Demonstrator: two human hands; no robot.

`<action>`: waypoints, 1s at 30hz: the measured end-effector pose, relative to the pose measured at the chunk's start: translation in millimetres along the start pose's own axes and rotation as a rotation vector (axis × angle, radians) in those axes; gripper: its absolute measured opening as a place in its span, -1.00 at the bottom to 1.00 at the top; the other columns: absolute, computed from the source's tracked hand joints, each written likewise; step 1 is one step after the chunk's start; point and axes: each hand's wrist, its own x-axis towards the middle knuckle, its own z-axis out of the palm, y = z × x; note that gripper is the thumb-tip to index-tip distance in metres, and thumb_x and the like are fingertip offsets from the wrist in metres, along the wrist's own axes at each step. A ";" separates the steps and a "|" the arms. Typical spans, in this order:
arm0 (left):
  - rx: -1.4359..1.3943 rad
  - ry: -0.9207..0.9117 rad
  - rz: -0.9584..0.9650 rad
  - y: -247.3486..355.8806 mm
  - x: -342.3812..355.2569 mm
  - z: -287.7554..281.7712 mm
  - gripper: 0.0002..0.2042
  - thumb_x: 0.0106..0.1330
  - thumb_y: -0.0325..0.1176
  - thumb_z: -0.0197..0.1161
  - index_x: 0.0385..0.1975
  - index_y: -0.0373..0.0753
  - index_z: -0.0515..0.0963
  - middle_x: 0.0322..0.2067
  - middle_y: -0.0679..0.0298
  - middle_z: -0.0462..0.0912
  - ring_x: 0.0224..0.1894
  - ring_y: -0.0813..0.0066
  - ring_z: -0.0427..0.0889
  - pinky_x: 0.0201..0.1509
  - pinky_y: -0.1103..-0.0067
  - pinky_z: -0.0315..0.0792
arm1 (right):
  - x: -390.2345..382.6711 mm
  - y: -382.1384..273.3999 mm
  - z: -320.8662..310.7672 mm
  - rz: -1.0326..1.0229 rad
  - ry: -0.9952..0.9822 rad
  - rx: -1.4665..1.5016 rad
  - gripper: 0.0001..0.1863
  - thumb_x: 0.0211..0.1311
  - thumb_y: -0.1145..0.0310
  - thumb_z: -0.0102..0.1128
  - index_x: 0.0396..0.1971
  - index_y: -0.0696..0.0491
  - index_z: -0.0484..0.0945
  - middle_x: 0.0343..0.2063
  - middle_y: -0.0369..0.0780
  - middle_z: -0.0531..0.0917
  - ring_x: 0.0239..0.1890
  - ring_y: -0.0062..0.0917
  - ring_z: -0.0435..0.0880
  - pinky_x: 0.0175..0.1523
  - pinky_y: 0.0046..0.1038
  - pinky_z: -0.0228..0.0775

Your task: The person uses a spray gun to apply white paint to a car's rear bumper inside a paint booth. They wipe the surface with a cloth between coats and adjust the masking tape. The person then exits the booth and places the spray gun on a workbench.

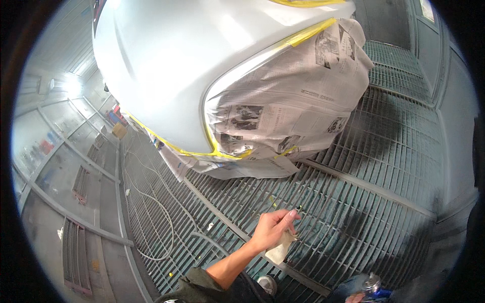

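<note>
At the far left, the glazed booth wall curves upward, its grey frames meeting a floor of slatted metal grating. A brown box sits near the foot of that wall, and a pale hose runs in loops over the slats in front of it. Next comes the whitish vehicle body, its lower edge lined with yellow tape. From the lower edge, a dark green sleeve leads along a bare forearm to the left hand, which is held above the grating, apart from the vehicle. Its fingers are curled together with the thumb laid along them, pinching a beige cloth; the cloth hangs directly below the fingers and palm, its loose part pointing down toward a light shoe. Farther up and to the right, newspaper sheets cover part of the vehicle. At the lower edge, right of the cloth and well apart from it, a sliver of the right hand shows just beside a silver-and-blue spray gun; whether those fingers grip it I cannot tell. A grey side wall closes the right.
</note>
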 end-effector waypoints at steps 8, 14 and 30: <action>-0.081 -0.152 0.026 -10.3 3.8 21.5 -0.73 0.45 -0.25 0.16 -0.16 -0.37 0.62 -0.46 0.32 0.68 -0.38 0.67 0.61 -0.23 0.65 0.50 | -19.0 1.7 5.9 0.237 0.031 -0.190 -0.34 0.20 -0.02 0.22 0.07 0.23 0.36 0.00 0.00 0.40 -0.10 -0.30 0.59 -0.02 -0.38 0.49; 0.283 -0.168 0.035 -7.1 6.0 24.9 -0.74 0.35 -0.22 0.29 -0.22 -0.31 0.68 -0.41 0.28 0.74 -0.38 0.68 0.64 -0.29 0.63 0.52 | -11.9 -4.3 0.6 -0.041 0.197 -0.029 -0.42 0.19 0.05 0.25 0.00 0.23 0.40 -0.11 -0.01 0.47 -0.18 -0.26 0.62 -0.14 -0.36 0.56; -0.449 0.032 0.157 22.9 0.1 -24.6 -0.71 0.49 -0.25 0.10 -0.19 -0.37 0.63 -0.50 0.34 0.64 -0.39 0.68 0.55 -0.25 0.66 0.43 | 27.2 -7.1 64.6 0.229 0.062 -0.409 -0.50 0.28 0.10 0.21 0.00 0.22 0.42 -0.26 -0.08 0.55 -0.31 -0.34 0.62 -0.30 -0.36 0.56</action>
